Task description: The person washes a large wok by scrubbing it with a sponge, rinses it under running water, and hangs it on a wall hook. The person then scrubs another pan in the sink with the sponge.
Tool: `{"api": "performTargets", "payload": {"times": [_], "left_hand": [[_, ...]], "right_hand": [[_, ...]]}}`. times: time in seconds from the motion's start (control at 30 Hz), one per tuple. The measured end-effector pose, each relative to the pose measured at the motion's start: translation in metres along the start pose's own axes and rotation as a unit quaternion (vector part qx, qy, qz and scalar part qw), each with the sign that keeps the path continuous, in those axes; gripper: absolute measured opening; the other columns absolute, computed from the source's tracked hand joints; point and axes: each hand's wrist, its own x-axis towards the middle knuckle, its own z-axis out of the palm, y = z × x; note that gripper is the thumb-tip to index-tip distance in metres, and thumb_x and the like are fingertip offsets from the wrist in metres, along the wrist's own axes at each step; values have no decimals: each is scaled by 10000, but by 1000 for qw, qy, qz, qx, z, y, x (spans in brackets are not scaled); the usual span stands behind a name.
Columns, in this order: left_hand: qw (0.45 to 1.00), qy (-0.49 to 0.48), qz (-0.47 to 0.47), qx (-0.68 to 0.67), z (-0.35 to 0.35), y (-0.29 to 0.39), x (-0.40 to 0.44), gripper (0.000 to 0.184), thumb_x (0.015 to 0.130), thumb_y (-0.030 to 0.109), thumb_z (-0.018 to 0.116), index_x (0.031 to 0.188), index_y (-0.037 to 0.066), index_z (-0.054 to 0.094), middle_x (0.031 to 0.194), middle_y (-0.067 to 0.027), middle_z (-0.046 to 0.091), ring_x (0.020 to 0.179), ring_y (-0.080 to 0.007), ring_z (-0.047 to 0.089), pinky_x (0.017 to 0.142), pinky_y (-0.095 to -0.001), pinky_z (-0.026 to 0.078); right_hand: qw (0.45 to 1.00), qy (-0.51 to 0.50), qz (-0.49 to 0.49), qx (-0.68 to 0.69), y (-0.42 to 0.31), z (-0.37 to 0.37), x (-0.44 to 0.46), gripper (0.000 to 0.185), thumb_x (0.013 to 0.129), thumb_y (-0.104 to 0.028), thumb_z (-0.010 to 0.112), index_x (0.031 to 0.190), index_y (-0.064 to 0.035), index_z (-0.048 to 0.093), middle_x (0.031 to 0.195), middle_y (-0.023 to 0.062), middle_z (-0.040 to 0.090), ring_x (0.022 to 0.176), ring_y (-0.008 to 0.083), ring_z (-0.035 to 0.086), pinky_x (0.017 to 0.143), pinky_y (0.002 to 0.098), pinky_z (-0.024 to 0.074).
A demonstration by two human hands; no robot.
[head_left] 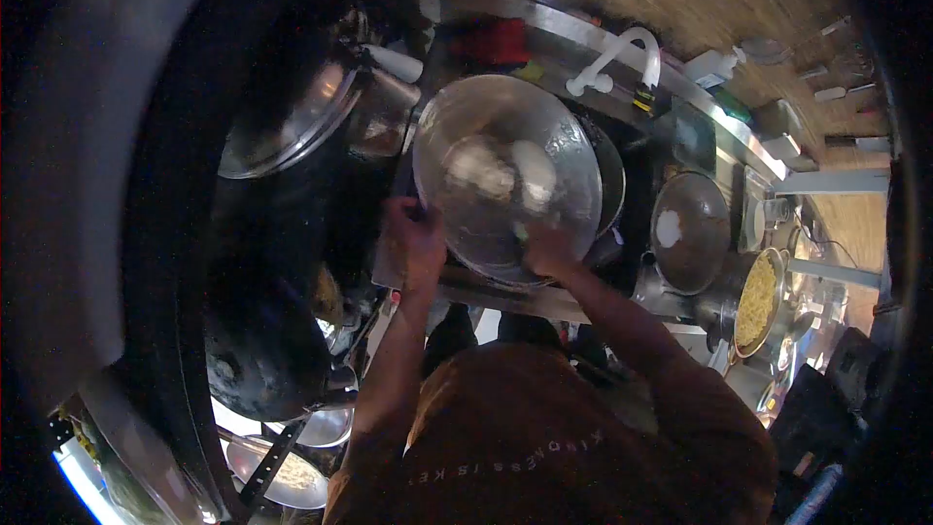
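A large, shiny metal bowl (pixel 466 122) is tilted in the sink area in front of me, its inside facing up. My left hand (pixel 416 228) is closed on the bowl's near left rim. Low inside the bowl, on its right side, my right hand (pixel 552 251) is closed against the inner wall. A small pale-greenish patch shows at its fingertips, but what it holds is too dim to make out. Behind the bowl's right edge, the rim of a darker round pan (pixel 610 170) is partly hidden.
A white faucet (pixel 622 53) rises behind the bowl. To the right stand another metal bowl (pixel 692 233) and a pan of yellow food (pixel 758 303). A large metal lid (pixel 292 131) and a metal container (pixel 384 112) are on the left. A red cloth-like item (pixel 491 42) lies at the back.
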Motion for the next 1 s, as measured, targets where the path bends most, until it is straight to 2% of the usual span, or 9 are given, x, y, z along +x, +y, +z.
{"api": "performTargets", "payload": {"times": [0.07, 0.17, 0.2, 0.3, 0.37, 0.43, 0.67, 0.83, 1.0], "left_hand": [[1000, -4, -3, 25, 0, 6, 0, 326, 781, 165, 731, 993, 32, 521, 887, -164, 608, 829, -317, 621, 740, -414, 489], [998, -4, 12, 60, -2, 7, 0, 321, 775, 147, 726, 994, 40, 517, 890, -157, 612, 822, -311, 623, 746, -411, 492], [998, -6, 13, 68, -4, 7, 2, 320, 772, 143, 724, 994, 42, 517, 893, -156, 612, 822, -309, 623, 748, -410, 493], [998, -35, -32, 48, -3, 10, 0, 326, 756, 128, 723, 995, 47, 517, 911, -156, 605, 831, -297, 618, 748, -402, 493], [997, -42, -55, 29, -2, 14, 2, 333, 744, 122, 724, 994, 50, 517, 917, -154, 599, 824, -285, 609, 743, -394, 491], [998, -34, -55, 22, -2, 23, 4, 337, 733, 117, 727, 990, 51, 519, 898, -144, 597, 801, -273, 599, 736, -387, 490], [997, 14, 8, 82, -1, 15, 3, 302, 720, 121, 730, 931, 45, 526, 773, -108, 593, 698, -247, 575, 688, -373, 484], [998, -15, -57, 38, -2, 16, 6, 313, 722, 141, 727, 928, 27, 520, 808, -107, 573, 722, -216, 563, 691, -365, 477], [998, -20, -53, -8, 3, 7, 3, 304, 759, 164, 727, 917, 8, 521, 840, -110, 563, 751, -199, 560, 710, -353, 476]], "right_hand": [[998, 2, 51, 40, -35, -7, 15, 409, 793, -184, 601, 1196, -117, 578, 1139, 139, 587, 1215, 372, 457, 1060, 452, 311], [878, 369, -173, 250, -79, 29, 108, 328, 869, -236, 541, 1149, -66, 556, 1026, 150, 572, 1105, 367, 492, 978, 469, 361], [877, 380, -172, 238, -73, 16, 131, 339, 884, -243, 533, 1166, -54, 542, 1063, 156, 561, 1106, 357, 490, 975, 460, 364], [969, 208, 46, 124, -22, -40, 162, 377, 929, -264, 509, 1216, -20, 501, 1173, 173, 529, 1110, 325, 483, 967, 435, 371], [889, 446, -42, -89, 55, 5, 150, 285, 950, -237, 475, 1145, -37, 534, 1054, 154, 558, 970, 303, 529, 921, 447, 423], [817, 547, -61, -174, 80, 35, 123, 224, 972, -209, 442, 1075, -54, 566, 935, 135, 587, 830, 281, 574, 875, 460, 474], [849, 463, -250, 49, -15, 60, 137, 533, 900, -151, 506, 1384, 24, 369, 1185, 205, 537, 1135, 342, 521, 965, 490, 429], [936, 333, -111, -18, 35, 61, 93, 522, 906, -138, 502, 1383, 25, 364, 1226, 222, 538, 1163, 360, 518, 1029, 468, 384], [896, 384, -183, 128, -60, 41, 104, 442, 892, -137, 510, 1306, 6, 449, 1214, 209, 538, 1154, 360, 514, 1036, 469, 376]]}}
